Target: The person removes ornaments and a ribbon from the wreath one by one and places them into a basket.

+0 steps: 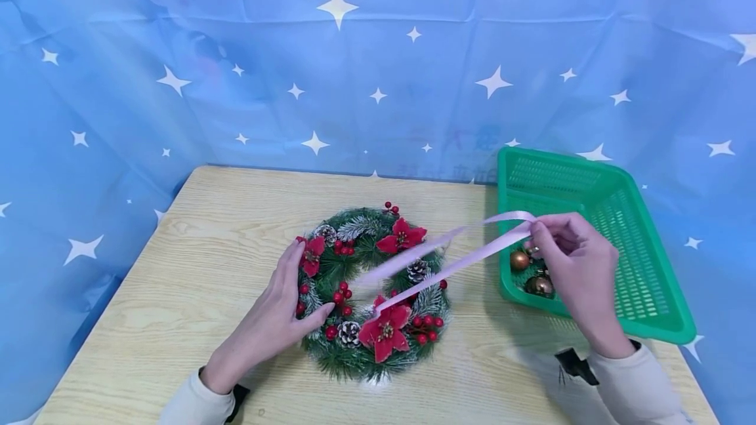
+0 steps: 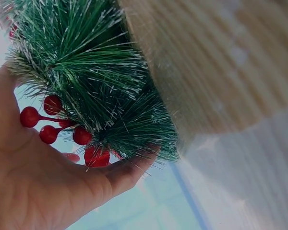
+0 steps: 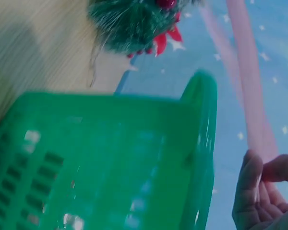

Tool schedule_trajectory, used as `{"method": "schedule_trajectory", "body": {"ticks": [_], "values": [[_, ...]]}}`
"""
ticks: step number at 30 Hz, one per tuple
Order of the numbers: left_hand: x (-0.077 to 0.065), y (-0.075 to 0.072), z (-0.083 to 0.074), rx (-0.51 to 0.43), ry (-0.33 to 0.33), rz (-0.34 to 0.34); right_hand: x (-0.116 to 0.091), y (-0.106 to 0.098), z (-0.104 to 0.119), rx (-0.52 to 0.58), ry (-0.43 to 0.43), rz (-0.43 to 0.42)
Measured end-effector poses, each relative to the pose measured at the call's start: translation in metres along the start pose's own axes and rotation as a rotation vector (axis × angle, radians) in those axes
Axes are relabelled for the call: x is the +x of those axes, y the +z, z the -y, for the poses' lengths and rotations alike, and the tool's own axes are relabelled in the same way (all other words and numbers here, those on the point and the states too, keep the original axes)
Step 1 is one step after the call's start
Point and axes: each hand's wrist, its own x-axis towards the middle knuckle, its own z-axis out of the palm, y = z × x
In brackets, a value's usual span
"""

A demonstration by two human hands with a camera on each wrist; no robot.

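A green Christmas wreath (image 1: 331, 354) lies on the table, trimmed with red poinsettias (image 1: 386, 332), red berries and frosted pinecones (image 1: 349, 333). My left hand (image 1: 273, 313) holds its left side, thumb on the ring and fingers at the outer edge; the left wrist view shows the needles (image 2: 110, 86) between thumb and fingers. My right hand (image 1: 581, 267) pinches a light pink ribbon (image 1: 472, 256) in the air over the basket's near left part. Two strands of it slope down to the wreath, one ending near the front poinsettia. In the right wrist view the ribbon (image 3: 247, 72) is stretched out.
A green plastic basket (image 1: 655, 248) stands at the table's right side, beneath my right hand. Inside are a copper bauble (image 1: 520, 260) and a darker bronze bauble (image 1: 540, 285). A blue star-patterned cloth (image 1: 378, 58) hangs behind the wooden table (image 1: 195, 261).
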Motion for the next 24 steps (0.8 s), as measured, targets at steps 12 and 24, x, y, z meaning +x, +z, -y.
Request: {"method": "schedule_trajectory", "body": {"ticks": [12,24], "values": [[0.003,0.002,-0.001,0.004,0.006,0.013,0.012,-0.048,-0.036,-0.132,0.108,-0.033],[0.000,0.001,-0.002,0.003,-0.002,0.012,0.017,-0.094,-0.082,-0.114,0.207,-0.066]]}}
